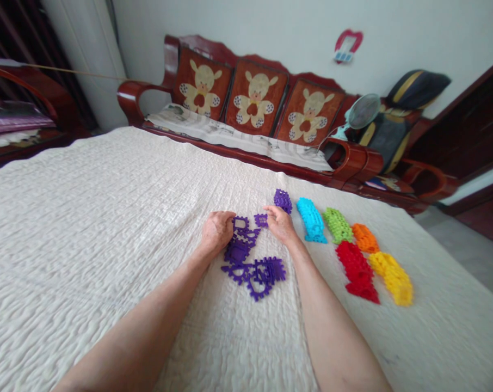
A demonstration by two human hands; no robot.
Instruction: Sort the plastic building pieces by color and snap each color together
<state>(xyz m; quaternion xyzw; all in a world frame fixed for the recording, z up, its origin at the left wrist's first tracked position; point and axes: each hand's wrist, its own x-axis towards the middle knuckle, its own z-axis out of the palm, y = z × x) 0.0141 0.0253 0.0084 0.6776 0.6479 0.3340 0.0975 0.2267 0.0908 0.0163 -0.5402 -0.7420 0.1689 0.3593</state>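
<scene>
Several loose purple interlocking plastic tiles (pixel 258 273) with toothed edges lie in a heap between my forearms. My left hand (pixel 219 231) is closed on the edge of a purple square frame tile (pixel 241 223), just above other purple tiles (pixel 237 252). Between its fingertips, my right hand (pixel 281 223) pinches a small purple window tile (pixel 261 220); a gap separates it from the left hand's tile. Just beyond the right hand, a stack of purple tiles (pixel 283 200) sits on the white quilted cover (pixel 108 228).
To the right lie rows of tiles: light blue (pixel 310 219), green (pixel 338 225), orange (pixel 365 238), red (pixel 356 269) and yellow (pixel 392 276). Behind the covered surface stands a wooden sofa (pixel 230 142) with bear cushions (pixel 252 98). A small fan (pixel 363 111) is at its right end.
</scene>
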